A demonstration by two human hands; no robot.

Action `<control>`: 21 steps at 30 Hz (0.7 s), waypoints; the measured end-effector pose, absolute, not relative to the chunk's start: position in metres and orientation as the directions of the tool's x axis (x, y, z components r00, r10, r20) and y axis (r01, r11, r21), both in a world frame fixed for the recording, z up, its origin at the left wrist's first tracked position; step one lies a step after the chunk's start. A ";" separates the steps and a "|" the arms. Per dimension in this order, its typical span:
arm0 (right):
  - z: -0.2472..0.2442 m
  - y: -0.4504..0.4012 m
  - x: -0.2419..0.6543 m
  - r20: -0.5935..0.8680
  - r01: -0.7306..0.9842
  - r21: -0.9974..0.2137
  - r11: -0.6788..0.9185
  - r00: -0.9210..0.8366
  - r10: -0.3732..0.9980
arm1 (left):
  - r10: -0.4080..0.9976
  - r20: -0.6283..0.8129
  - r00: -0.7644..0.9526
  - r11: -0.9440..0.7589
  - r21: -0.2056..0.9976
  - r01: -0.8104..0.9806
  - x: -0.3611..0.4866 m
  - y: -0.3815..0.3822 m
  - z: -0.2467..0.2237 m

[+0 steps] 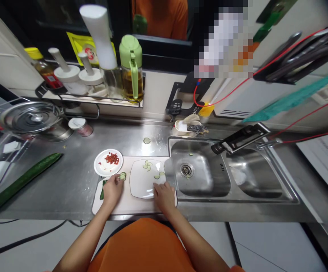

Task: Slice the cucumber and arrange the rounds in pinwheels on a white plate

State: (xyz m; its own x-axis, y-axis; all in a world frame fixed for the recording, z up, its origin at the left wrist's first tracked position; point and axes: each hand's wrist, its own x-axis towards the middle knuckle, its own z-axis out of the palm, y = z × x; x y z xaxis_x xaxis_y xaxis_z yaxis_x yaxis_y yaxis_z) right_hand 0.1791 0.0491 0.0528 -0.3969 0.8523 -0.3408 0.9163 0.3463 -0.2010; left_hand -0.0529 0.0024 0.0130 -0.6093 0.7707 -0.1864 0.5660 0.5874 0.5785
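Note:
A white square plate [142, 185] lies on the pale cutting board [124, 206], with thin cucumber slices [147, 165] arranged near its top and right side. My left hand [113, 190] is closed at the fingertips on small round cucumber slices [122, 176], left of the plate. Partly under that hand, a dark green cucumber piece [101, 192] rests on the board. At the plate's lower right edge is my right hand [164, 194], its fingers bent and touching the rim; it holds nothing that I can see. A round white plate [98, 166] carries chopped red pieces [112, 158].
A double sink [200, 185] with a black faucet [237, 139] is to the right. A long cucumber [24, 179] and a lidded pot [36, 121] are at left. Behind, a shelf [95, 99] holds bottles and jars. One slice [146, 140] lies behind the board.

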 end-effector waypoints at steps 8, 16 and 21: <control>0.048 0.051 0.176 -0.266 0.871 -0.388 0.300 -0.418 0.869 | 0.748 -0.387 -0.540 0.597 0.747 0.292 -0.057 0.000 0.015; 0.043 0.060 0.165 -0.155 0.635 -0.761 0.132 -0.375 0.914 | 0.878 -0.403 -0.257 0.451 0.876 0.169 -0.014 0.022 0.047; 0.047 0.066 0.172 -0.224 0.544 -0.839 -0.014 -0.322 0.920 | 0.878 -0.462 -0.129 0.477 0.866 0.147 0.009 0.036 0.055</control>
State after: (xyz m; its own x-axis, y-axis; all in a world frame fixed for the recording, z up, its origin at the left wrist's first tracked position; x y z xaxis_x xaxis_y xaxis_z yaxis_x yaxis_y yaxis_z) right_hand 0.1715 0.0665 0.0474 -0.3220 0.9198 -0.2243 0.5441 -0.0141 -0.8389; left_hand 0.0093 0.0361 0.0554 -0.1288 0.8776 -0.4618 0.1474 0.4774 0.8662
